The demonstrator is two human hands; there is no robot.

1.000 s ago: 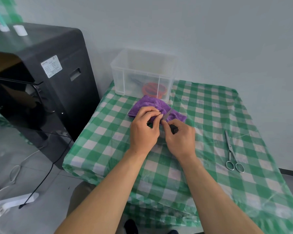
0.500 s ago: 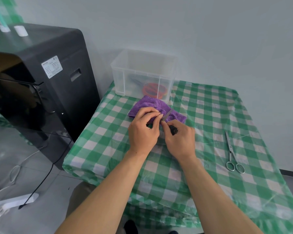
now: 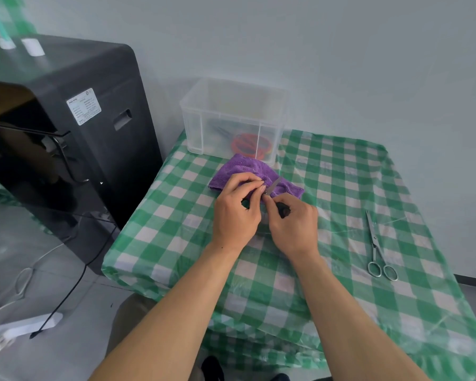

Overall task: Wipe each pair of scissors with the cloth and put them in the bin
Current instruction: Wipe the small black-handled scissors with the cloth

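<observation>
A green-and-white checked tablecloth (image 3: 341, 298) is covering the surface (image 3: 338, 171) and is hanging over its front and left edges. A black cabinet (image 3: 116, 78) is standing on the grey floor (image 3: 74, 353), just beside the surface's left edge and against the pale wall (image 3: 313, 50). A white label (image 3: 84, 106) is sitting on the cabinet's side panel. A white power strip (image 3: 19, 329) is lying on the floor, with a black cable (image 3: 66, 294) running from it towards the cabinet.

A plain workroom: bare grey wall (image 3: 341, 50), black machine (image 3: 74, 127), power strip (image 3: 19, 329) on tiled floor (image 3: 39, 270).
</observation>
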